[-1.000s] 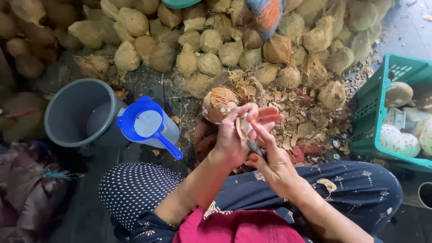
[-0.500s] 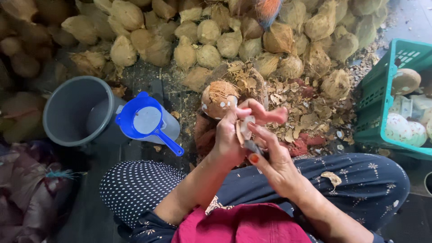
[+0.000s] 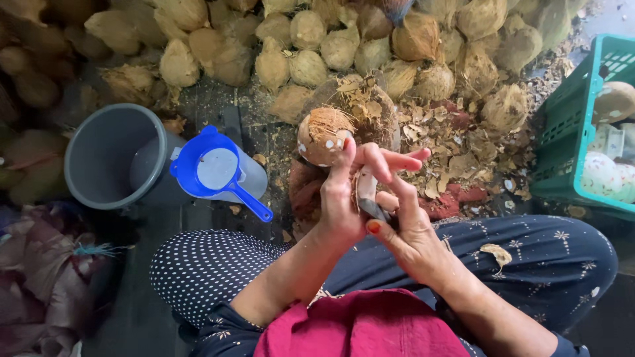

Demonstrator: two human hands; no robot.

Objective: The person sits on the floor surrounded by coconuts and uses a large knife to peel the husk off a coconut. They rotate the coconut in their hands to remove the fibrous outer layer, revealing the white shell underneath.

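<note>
- Above the lap, in front of the polka-dotted dark trousers (image 3: 205,264), the left hand (image 3: 340,198) holds a round brown coconut with a few white pared spots (image 3: 324,135) up at its fingertips. The nut is clear of the floor and just in front of the heap of husk.
- Left grip: thumb and first finger pinch the lower side of the nut, while the other fingers stick out straight to the right and hold nothing.
- Right hand (image 3: 403,225): its grip is pressed together round the handle of a short dark-bladed knife (image 3: 365,192). The red-nailed thumb lies along it, and the blade points up between the two hands towards the underside of the nut.
- Against the pictures from a moment ago, little has shifted. The nut sits at the same fingertips, slightly higher in view, the blade has stayed in the gap between the hands, and the left fingers remain splayed.
- Judged from this, the paring is at an early point: only small white patches show, and most of the brown skin is still on.
- Round about: a pile of pale fibrous husked coconuts (image 3: 311,30) at the far side, dry brown shavings (image 3: 456,152) on the floor, and a grey plastic bucket (image 3: 106,165) touching a blue-lidded clear jug (image 3: 218,172) on the left.
- On the right stands a green plastic crate (image 3: 569,132) with pale round pieces in it.
</note>
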